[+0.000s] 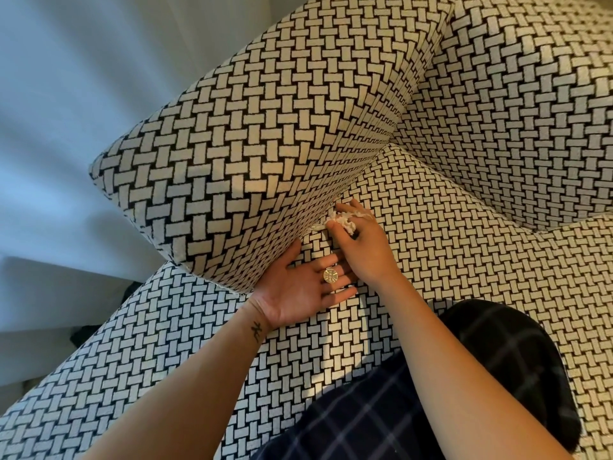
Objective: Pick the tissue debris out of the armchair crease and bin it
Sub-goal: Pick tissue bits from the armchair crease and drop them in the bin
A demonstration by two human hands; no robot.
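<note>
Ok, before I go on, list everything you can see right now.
armchair: 1, black-and-white weave, fills most of the view
crease: 1, centre
tissue: 1 wad, white, at the crease
curtain: 1, pale, left
checked cloth: 1, dark blue, bottom, on the armchair
ring: 1, gold, on a left-hand finger
left hand: 1, palm up, near the crease
right hand: 1, grips the tissue

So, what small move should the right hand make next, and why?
Probably draw the right hand gently out of the crease: its fingers already grip the tissue wad, but a strand looks caught between armrest and seat.
</note>
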